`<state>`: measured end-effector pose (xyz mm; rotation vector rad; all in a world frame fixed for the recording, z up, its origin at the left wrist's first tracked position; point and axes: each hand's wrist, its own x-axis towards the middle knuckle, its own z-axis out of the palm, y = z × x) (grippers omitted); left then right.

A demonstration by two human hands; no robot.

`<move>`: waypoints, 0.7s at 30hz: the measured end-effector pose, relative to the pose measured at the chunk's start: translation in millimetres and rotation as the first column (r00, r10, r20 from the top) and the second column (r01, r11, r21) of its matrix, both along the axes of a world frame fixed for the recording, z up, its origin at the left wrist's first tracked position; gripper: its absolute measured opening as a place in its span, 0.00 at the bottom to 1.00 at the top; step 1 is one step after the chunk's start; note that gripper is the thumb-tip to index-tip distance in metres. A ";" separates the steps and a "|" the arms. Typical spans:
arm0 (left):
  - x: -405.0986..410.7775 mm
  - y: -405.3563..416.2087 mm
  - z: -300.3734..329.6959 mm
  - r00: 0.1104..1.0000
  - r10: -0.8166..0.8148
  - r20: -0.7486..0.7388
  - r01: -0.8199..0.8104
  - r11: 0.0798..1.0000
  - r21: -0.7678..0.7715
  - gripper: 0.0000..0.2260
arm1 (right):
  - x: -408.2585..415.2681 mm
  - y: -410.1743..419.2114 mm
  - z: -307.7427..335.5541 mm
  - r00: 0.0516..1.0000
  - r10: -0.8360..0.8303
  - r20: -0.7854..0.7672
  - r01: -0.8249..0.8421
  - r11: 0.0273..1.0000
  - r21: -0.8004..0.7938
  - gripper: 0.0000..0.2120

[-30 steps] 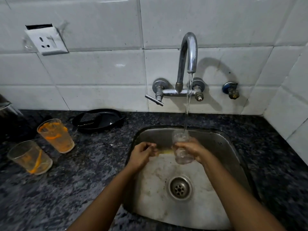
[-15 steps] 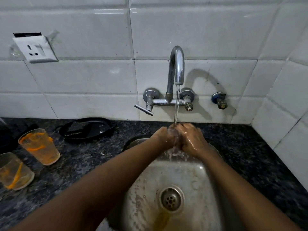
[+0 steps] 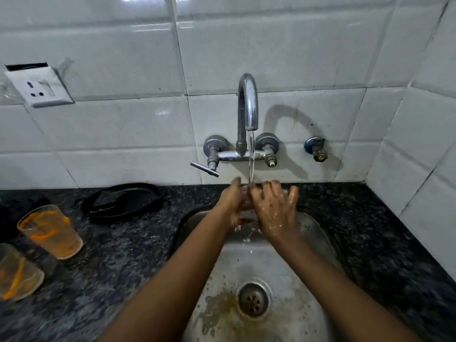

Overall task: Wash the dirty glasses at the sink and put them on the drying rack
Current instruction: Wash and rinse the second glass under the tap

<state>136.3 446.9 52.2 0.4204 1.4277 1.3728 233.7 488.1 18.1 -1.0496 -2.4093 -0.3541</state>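
white glazed wall tiles back a dark speckled stone counter with a steel sink sunk into it. both hands meet over the far half of the sink. the left hand and the right hand press toward each other with a clear glass between them; only a sliver of the glass shows in the gap, so its tilt cannot be told. the left hand's fingers are curled round the glass from its side. the right hand is wet, its fingers bent and spread over the glass from the other side; whether they grasp it or only rub it cannot be told.

straight above the hands, a curved chrome tap on the wall runs a thin stream of water onto the glass, and drops fall from under the hands into the sink. nearer the person than the hands, a round drain sits in the sink floor with a brownish stain spread on its left. a lever handle juts out just above the left hand, and a small brass valve sits on the wall above and right of the right hand.

well to the left of the left hand, two dirty glasses wait on the counter: an upright tumbler streaked with orange residue, and a second stained glass at the frame edge, nearer the person. a black lid-like dish lies between the tumbler and the left hand, toward the wall. a white wall socket hangs far up and left.
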 end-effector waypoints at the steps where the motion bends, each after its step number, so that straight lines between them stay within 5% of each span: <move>1: 3.2 5.1 -4.0 0.987 0.143 -0.069 -0.144 0.990 -0.003 0.22 | -4.0 -4.5 -2.8 1.000 0.004 -0.006 -0.003 0.998 0.056 0.43; 3: 10.6 7.8 -9.1 0.898 0.312 -0.309 -0.317 0.948 0.035 0.19 | -4.5 -8.3 2.8 1.000 0.015 -0.008 -0.015 0.998 0.053 0.41; 5: 10.3 5.1 -11.8 0.762 0.303 -0.573 -0.292 0.950 0.113 0.18 | 1.5 -3.1 18.6 0.996 0.090 0.003 -0.087 0.967 -0.239 0.40; 6: 5.7 4.1 -14.1 0.710 0.255 -0.656 -0.214 0.966 0.144 0.18 | 6.8 5.8 22.9 0.985 0.166 -0.040 -0.163 0.847 -0.505 0.40; 8: -0.1 -4.5 -9.1 0.742 0.137 -0.656 0.014 0.976 0.220 0.18 | 22.9 18.6 27.3 0.938 0.255 -0.237 -0.320 0.368 -0.873 0.43; 10: -0.5 -11.5 0.0 0.840 0.020 -0.542 0.179 0.933 0.312 0.18 | 40.6 24.6 29.3 0.894 0.074 -0.442 -0.438 -0.057 -0.897 0.35; 11: -1.0 -10.0 3.1 0.846 0.001 -0.533 0.204 0.924 0.324 0.18 | 44.2 22.6 32.4 0.893 0.006 -0.451 -0.445 -0.146 -0.884 0.31; 12: -1.8 -5.0 4.1 0.827 0.013 -0.562 0.191 0.934 0.302 0.18 | 44.1 20.8 30.7 0.897 -0.034 -0.442 -0.442 -0.114 -0.889 0.29; 14: 2.2 7.3 6.8 0.734 0.063 -0.677 0.074 0.982 0.172 0.19 | 34.0 8.4 28.1 0.963 0.041 -0.266 -0.264 0.336 -0.904 0.32; 16: 9.6 16.8 6.1 0.641 0.132 -0.756 -0.134 0.989 0.059 0.19 | 21.0 -8.8 29.9 1.000 0.024 0.019 -0.009 0.820 -0.572 0.39; 17: 11.3 18.7 5.6 0.616 0.190 -0.764 -0.209 0.975 0.074 0.18 | 16.7 -12.1 26.3 0.999 0.009 0.042 0.011 0.892 -0.452 0.41; 19: 11.2 16.6 5.5 0.597 0.270 -0.755 -0.202 0.962 0.184 0.17 | 19.3 -7.3 24.3 0.988 0.092 -0.123 -0.147 0.798 -0.584 0.40; 21: 7.8 10.0 6.1 0.689 0.279 -0.669 -0.100 0.951 0.293 0.17 | 32.1 7.5 23.9 0.907 0.053 -0.419 -0.412 0.322 -0.852 0.31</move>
